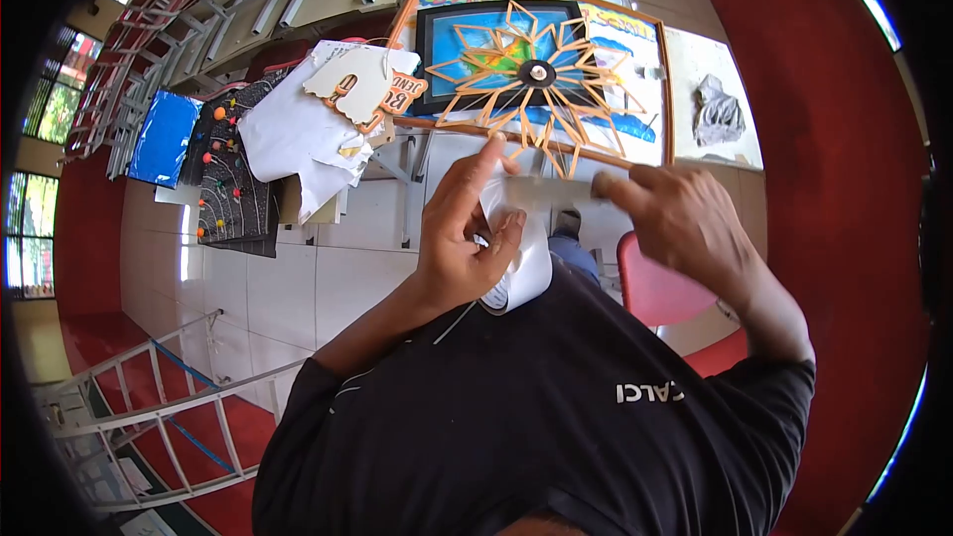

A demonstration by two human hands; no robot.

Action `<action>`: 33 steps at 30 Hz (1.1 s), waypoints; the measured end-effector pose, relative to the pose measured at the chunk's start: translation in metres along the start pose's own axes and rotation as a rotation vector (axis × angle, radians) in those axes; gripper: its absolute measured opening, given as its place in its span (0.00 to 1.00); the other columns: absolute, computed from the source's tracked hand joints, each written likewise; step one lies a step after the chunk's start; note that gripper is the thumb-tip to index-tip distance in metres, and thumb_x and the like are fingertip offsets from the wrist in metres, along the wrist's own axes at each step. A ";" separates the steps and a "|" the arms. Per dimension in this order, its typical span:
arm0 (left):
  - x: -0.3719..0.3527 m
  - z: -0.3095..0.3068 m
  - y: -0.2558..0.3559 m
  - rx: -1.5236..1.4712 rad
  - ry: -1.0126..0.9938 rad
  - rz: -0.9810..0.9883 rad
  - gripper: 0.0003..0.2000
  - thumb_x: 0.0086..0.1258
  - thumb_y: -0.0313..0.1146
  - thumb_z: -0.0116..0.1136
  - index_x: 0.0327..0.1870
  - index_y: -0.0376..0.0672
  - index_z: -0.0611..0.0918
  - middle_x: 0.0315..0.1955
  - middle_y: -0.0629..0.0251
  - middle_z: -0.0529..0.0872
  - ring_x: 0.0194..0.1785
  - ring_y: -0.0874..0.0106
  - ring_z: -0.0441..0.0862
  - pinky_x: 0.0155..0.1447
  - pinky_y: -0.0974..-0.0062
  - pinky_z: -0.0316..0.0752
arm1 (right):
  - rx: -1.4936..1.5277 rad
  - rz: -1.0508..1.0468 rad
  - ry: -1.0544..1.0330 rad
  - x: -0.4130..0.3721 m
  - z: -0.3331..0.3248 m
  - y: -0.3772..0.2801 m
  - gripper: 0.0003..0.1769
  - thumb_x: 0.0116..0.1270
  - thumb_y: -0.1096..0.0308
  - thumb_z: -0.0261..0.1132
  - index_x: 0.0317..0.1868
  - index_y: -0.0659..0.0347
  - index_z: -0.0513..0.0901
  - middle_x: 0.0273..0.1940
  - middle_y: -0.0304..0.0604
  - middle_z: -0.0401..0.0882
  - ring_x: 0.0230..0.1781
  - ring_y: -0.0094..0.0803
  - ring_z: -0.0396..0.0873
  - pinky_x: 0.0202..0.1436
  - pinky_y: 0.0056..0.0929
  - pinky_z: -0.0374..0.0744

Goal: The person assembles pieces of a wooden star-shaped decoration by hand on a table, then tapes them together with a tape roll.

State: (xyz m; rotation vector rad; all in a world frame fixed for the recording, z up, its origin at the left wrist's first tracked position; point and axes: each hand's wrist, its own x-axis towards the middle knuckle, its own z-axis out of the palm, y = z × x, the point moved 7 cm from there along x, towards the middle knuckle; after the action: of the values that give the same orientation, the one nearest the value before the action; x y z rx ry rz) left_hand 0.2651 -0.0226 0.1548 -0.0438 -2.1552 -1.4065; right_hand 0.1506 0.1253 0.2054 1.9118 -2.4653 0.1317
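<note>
Gripping a white roll [528, 266] and a blurred strip [558, 192]
Left hand [459, 233] clasps the roll, right hand [685, 221] pinches the strip; a stick star [538, 73] lies beyond.

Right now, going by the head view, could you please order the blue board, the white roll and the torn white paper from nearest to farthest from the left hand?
1. White roll: held in the left hand.
2. Torn white paper: off to that hand's left and forward.
3. Blue board: farther left, past the paper.
</note>
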 end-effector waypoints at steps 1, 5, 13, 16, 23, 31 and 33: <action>-0.004 0.002 0.006 -0.071 0.051 0.097 0.37 0.61 0.14 0.59 0.74 0.30 0.60 0.52 0.50 0.76 0.40 0.78 0.78 0.35 0.83 0.75 | -0.178 0.214 -0.127 -0.006 0.041 0.038 0.19 0.63 0.77 0.58 0.52 0.48 0.81 0.31 0.47 0.81 0.28 0.41 0.84 0.29 0.39 0.82; -0.002 0.000 0.009 -0.050 -0.010 0.100 0.39 0.64 0.16 0.57 0.77 0.32 0.54 0.59 0.51 0.72 0.40 0.74 0.83 0.36 0.82 0.78 | -0.130 0.582 -0.358 -0.076 0.145 0.192 0.17 0.68 0.72 0.54 0.57 0.54 0.76 0.36 0.56 0.85 0.38 0.50 0.86 0.40 0.48 0.81; 0.024 0.041 -0.052 -0.389 -0.025 -0.295 0.41 0.66 0.16 0.58 0.79 0.38 0.50 0.57 0.53 0.78 0.37 0.78 0.83 0.36 0.82 0.78 | 0.231 1.229 -0.037 -0.185 0.341 0.219 0.21 0.58 0.77 0.58 0.54 0.67 0.75 0.32 0.60 0.83 0.34 0.56 0.84 0.39 0.51 0.81; 0.038 0.064 -0.059 -0.375 -0.040 -0.332 0.41 0.66 0.15 0.57 0.79 0.37 0.50 0.58 0.53 0.78 0.38 0.76 0.83 0.38 0.81 0.79 | 0.479 1.251 0.228 -0.171 0.358 0.189 0.34 0.55 0.81 0.56 0.65 0.60 0.70 0.49 0.70 0.78 0.54 0.62 0.78 0.58 0.50 0.76; 0.098 0.125 -0.067 -0.278 -0.061 -0.332 0.41 0.65 0.15 0.58 0.78 0.34 0.50 0.66 0.50 0.69 0.46 0.70 0.85 0.42 0.78 0.82 | 0.371 1.286 0.472 -0.158 0.366 0.364 0.31 0.55 0.81 0.57 0.62 0.56 0.69 0.50 0.67 0.74 0.53 0.67 0.73 0.58 0.55 0.73; 0.176 0.208 -0.072 -0.206 -0.032 -0.352 0.41 0.64 0.11 0.56 0.78 0.35 0.51 0.66 0.50 0.68 0.50 0.71 0.83 0.47 0.77 0.80 | 0.397 1.321 0.292 -0.130 0.409 0.522 0.25 0.55 0.78 0.61 0.56 0.60 0.74 0.51 0.63 0.75 0.54 0.61 0.74 0.58 0.50 0.74; 0.190 0.220 -0.072 -0.153 -0.015 -0.317 0.41 0.64 0.11 0.56 0.78 0.34 0.51 0.66 0.50 0.69 0.51 0.70 0.83 0.48 0.77 0.80 | 0.377 1.279 0.326 -0.111 0.378 0.517 0.24 0.56 0.76 0.62 0.56 0.60 0.75 0.53 0.60 0.75 0.56 0.60 0.72 0.59 0.50 0.74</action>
State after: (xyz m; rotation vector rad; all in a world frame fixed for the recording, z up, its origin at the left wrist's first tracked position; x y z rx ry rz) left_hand -0.0134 0.0821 0.1190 0.2400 -2.1299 -1.7514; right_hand -0.3079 0.3305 -0.2070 0.0093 -3.0368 0.8446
